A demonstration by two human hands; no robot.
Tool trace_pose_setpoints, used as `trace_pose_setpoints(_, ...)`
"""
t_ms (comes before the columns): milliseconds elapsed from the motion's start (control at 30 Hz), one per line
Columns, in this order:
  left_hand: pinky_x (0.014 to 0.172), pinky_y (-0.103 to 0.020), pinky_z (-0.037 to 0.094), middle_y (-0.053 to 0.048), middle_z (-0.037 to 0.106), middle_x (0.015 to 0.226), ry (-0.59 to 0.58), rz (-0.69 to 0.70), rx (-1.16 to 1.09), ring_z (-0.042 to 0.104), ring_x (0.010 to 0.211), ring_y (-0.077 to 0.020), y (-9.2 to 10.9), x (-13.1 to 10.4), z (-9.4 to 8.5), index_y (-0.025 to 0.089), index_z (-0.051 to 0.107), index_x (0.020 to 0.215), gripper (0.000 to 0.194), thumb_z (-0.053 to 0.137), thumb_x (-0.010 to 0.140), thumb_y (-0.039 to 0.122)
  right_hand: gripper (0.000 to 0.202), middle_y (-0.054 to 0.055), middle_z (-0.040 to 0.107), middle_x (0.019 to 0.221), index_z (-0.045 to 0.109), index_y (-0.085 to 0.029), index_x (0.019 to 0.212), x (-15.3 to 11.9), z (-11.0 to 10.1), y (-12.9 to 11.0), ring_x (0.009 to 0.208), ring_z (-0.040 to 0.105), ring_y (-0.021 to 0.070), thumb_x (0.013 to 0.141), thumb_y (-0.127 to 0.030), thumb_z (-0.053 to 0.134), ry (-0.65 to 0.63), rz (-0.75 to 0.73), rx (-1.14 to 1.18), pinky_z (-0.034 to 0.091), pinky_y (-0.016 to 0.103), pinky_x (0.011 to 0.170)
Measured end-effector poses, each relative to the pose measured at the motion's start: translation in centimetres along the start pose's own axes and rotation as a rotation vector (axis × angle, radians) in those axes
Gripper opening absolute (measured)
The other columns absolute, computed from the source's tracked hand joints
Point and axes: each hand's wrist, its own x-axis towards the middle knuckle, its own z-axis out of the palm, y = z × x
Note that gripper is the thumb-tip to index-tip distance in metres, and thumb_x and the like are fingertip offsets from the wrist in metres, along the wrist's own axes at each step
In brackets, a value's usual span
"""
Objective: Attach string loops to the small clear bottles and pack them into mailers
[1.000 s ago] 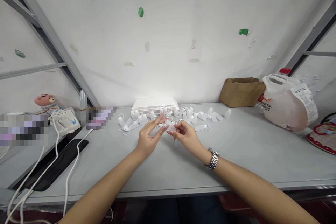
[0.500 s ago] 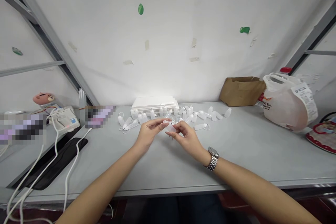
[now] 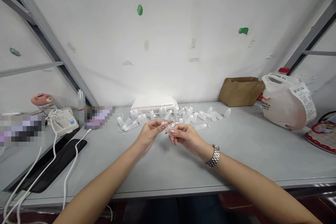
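Above the grey table (image 3: 168,168), my left hand (image 3: 150,133) and my right hand (image 3: 188,137) meet at a small translucent white plastic piece (image 3: 169,130). Left thumb and fingers pinch its upper left end, while right thumb and fingers close on its lower right part. My fingers cover most of the piece, so its full form is hidden. Just behind the hands lie several similar small bottle-like plastic pieces (image 3: 201,115). Some have thin white loops, such as the tag-like piece (image 3: 201,127) on the right.
A stack of white sheets (image 3: 153,103) rests against the wall. To the right are a brown cardboard box (image 3: 241,91) and a white plastic bag (image 3: 286,108). A black pad (image 3: 57,164), white cables (image 3: 72,168) and a white box-shaped device (image 3: 67,120) occupy the left.
My right hand has turned, and its fingers now close further around the plastic piece, which sits more tilted. My left hand keeps its pinch in nearly the same place.
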Motion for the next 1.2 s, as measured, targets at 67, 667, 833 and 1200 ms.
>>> trace_pose_setpoints(67,0.091,-0.037,0.036,-0.007,0.069,0.095,0.001,0.023,0.004,0.057,0.101,-0.0234,0.2,0.0,0.0,0.016,0.064,0.069,0.012,0.068,0.068,0.028,0.021,-0.001,0.057,0.058,0.062,-0.014,0.070,0.1,-0.2,-0.2,0.050,0.050,0.0079,0.074,-0.035,0.062,-0.046,0.019,0.010,0.041,0.024,0.053)
trace_pose_setpoints(667,0.092,-0.038,0.039,-0.008,0.069,0.096,0.106,0.128,0.066,0.057,0.102,-0.0245,0.7,-0.6,0.7,0.018,0.070,0.083,0.019,0.062,0.074,0.033,0.018,0.003,0.064,0.077,0.058,-0.020,0.093,-1.0,0.6,1.2,0.068,0.056,0.0144,0.077,-0.028,0.060,0.375,-0.466,-0.782,0.048,0.029,0.065)
trace_pose_setpoints(833,0.094,-0.039,0.036,-0.007,0.069,0.096,0.110,0.116,0.039,0.056,0.104,-0.0246,0.4,-0.5,0.5,0.019,0.071,0.084,0.019,0.063,0.073,0.032,0.017,0.004,0.064,0.078,0.058,-0.019,0.092,-1.0,0.6,1.2,0.067,0.057,0.0141,0.078,-0.029,0.059,0.385,-0.483,-0.811,0.048,0.029,0.065)
trace_pose_setpoints(1200,0.087,-0.036,0.040,-0.004,0.070,0.095,0.091,0.016,-0.079,0.055,0.103,-0.0232,-0.4,-0.2,0.5,0.021,0.068,0.075,0.013,0.072,0.063,0.021,0.016,0.004,0.062,0.074,0.058,-0.019,0.090,-1.4,1.0,1.5,0.065,0.056,0.0150,0.080,-0.031,0.057,0.351,-0.493,-0.840,0.047,0.030,0.065)
